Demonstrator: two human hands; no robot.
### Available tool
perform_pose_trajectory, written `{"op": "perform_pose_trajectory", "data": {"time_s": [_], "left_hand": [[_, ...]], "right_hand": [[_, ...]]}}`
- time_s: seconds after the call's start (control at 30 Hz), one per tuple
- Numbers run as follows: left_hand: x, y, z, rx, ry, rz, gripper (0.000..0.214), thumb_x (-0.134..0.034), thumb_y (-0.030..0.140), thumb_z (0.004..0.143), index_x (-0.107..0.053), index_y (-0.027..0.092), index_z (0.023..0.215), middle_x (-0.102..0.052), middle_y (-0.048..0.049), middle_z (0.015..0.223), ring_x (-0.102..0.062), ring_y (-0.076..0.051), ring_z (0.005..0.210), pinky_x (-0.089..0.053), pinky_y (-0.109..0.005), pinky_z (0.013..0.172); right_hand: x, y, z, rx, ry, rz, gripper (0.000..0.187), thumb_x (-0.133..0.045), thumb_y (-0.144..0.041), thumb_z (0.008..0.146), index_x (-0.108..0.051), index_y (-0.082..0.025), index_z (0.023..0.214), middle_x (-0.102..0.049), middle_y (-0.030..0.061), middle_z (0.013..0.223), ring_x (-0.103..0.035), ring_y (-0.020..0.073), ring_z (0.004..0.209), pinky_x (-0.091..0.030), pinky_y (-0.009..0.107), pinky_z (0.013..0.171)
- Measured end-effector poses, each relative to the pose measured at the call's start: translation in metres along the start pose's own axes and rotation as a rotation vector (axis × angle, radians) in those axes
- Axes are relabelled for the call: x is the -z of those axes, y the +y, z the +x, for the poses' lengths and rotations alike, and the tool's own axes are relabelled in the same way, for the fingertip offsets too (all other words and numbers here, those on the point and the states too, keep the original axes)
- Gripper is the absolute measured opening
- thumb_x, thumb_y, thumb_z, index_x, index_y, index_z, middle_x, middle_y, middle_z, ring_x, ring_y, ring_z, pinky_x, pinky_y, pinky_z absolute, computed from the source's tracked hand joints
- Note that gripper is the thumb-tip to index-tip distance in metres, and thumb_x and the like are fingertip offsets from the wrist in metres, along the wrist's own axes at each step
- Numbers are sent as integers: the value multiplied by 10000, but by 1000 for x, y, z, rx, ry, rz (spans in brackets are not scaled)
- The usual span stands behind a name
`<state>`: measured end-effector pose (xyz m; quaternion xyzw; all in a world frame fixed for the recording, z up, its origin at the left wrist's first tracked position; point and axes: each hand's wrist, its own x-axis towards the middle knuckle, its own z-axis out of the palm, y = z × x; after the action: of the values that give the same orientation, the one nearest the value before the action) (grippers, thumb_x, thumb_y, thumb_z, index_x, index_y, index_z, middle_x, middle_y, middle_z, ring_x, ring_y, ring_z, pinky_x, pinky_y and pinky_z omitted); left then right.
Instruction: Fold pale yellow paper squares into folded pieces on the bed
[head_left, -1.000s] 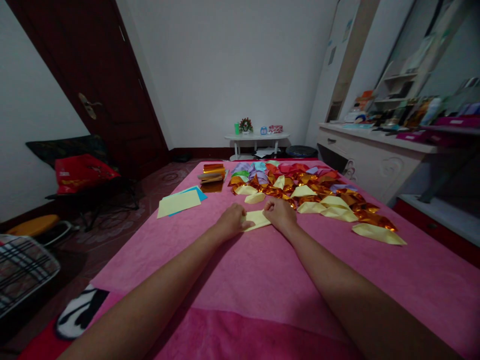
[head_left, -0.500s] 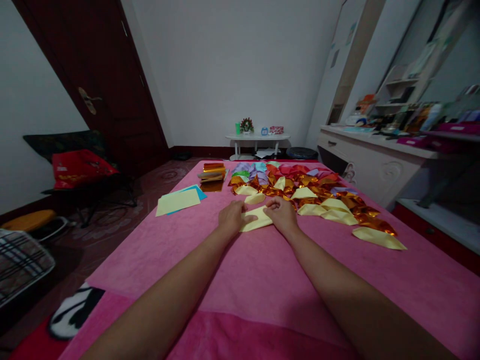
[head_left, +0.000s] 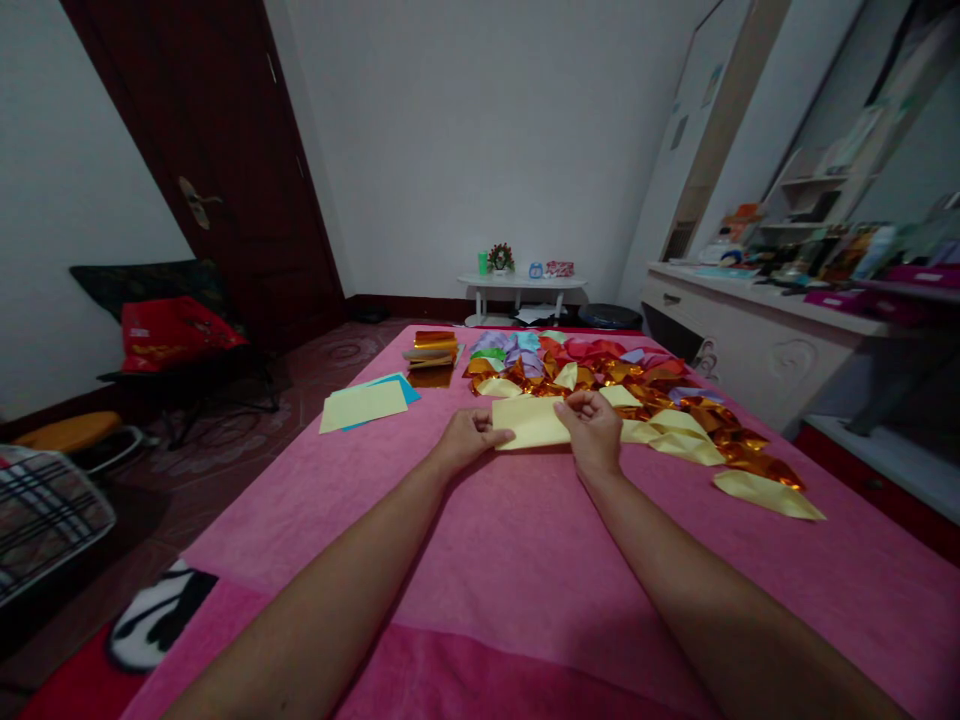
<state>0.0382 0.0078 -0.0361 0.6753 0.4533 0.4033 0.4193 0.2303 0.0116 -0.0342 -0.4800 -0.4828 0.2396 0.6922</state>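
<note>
Between my two hands is a folded piece of yellow paper [head_left: 531, 422], held just over the pink cloth [head_left: 465, 540]. My left hand [head_left: 471, 438] pinches its left end, thumb on the near face. At the right end, the fingers of my right hand [head_left: 592, 425] are closed on the paper's upper corner. Beyond and to the right lie folded yellow paper pieces [head_left: 684, 437], pointed at their ends, with one apart from the others [head_left: 769, 494]. Flat yellow sheets [head_left: 364, 405] lie left of my hands, over a blue sheet [head_left: 410, 389].
A stack of gold foil sheets [head_left: 433, 362] lies at the far left of the cloth. Shiny orange, red and purple folded pieces [head_left: 600, 358] heap at the far right. Behind stands a small white table [head_left: 517, 282]; a cluttered dresser [head_left: 750, 315] stands on the right.
The yellow paper has been raised and shows a broader face toward me. My right hand has shifted to the right, widening the gap between the hands. The view has moved slightly.
</note>
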Motion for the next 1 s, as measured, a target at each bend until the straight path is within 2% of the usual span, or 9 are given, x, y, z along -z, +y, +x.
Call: {"op": "perform_pose_trajectory", "data": {"time_s": [0.13, 0.27, 0.4, 0.53, 0.63, 0.7, 0.77, 0.87, 1.0], "left_hand": [[3, 0, -3, 19, -70, -78, 361, -732, 441, 634, -687, 83, 617, -625, -32, 538, -440, -66, 426, -268, -184, 422], [1, 3, -1, 16, 52, -158, 372, -701, 445, 675, -662, 82, 601, -624, -47, 530, -450, -66, 413, -268, -192, 415], [-8, 8, 1, -2, 181, -240, 377, -670, 462, 708, -643, 89, 658, -633, -51, 563, -516, -86, 442, -312, -196, 431], [-21, 14, -3, -11, 122, -304, 430, -695, 513, 664, -629, 90, 622, -636, -63, 563, -565, -119, 472, -366, -210, 445], [-26, 17, -5, 9, 98, -336, 453, -718, 528, 625, -605, 93, 571, -610, -52, 518, -545, -116, 443, -368, -214, 429], [-25, 18, -6, 30, 107, -357, 440, -734, 511, 609, -591, 98, 560, -602, -42, 509, -515, -99, 419, -349, -206, 414], [-22, 19, -7, 54, 116, -379, 417, -740, 487, 606, -581, 105, 557, -598, -33, 504, -490, -85, 404, -329, -199, 404], [-17, 20, -7, 84, 126, -402, 385, -749, 446, 601, -574, 109, 539, -563, -12, 461, -435, -62, 371, -289, -191, 387], [-11, 20, -6, 102, 162, -424, 380, -762, 424, 587, -558, 116, 495, -507, 9, 402, -363, -42, 338, -223, -191, 367]], "right_hand": [[0, 0, 1, -9, 35, 42, 301, -713, -374, 615, -517, -187, 744, -572, -8, 691, -554, 133, 619, -460, 255, 591], [-2, -4, -1, -49, -4, 88, 370, -637, -490, 712, -493, -199, 891, -576, -22, 692, -545, 114, 561, -430, 221, 507], [-9, -7, -11, -112, -213, 92, 428, -651, -525, 699, -540, -199, 953, -627, -12, 689, -546, 114, 489, -397, 208, 418], [-21, -8, -24, -144, -372, 66, 357, -718, -458, 645, -627, -176, 842, -695, 43, 749, -630, 176, 588, -478, 257, 492], [-23, -8, -26, -121, -332, 53, 289, -686, -442, 690, -636, -203, 846, -710, 50, 914, -663, 204, 798, -515, 279, 644], [-19, -8, -22, -105, -280, 37, 250, -676, -441, 702, -634, -207, 781, -708, 36, 872, -653, 207, 828, -505, 274, 675], [-13, -6, -15, -103, -215, 23, 275, -653, -466, 716, -594, -204, 658, -671, 14, 692, -635, 198, 715, -484, 263, 605], [-3, -4, -5, -112, -109, 24, 418, -592, -528, 748, -435, -219, 515, -457, -41, 430, -486, 135, 456, -374, 234, 432], [4, -3, 0, -151, -77, 68, 502, -365, -634, 835, -340, -231, 536, -221, -90, 374, -210, 76, 322, -193, 224, 331]]}}
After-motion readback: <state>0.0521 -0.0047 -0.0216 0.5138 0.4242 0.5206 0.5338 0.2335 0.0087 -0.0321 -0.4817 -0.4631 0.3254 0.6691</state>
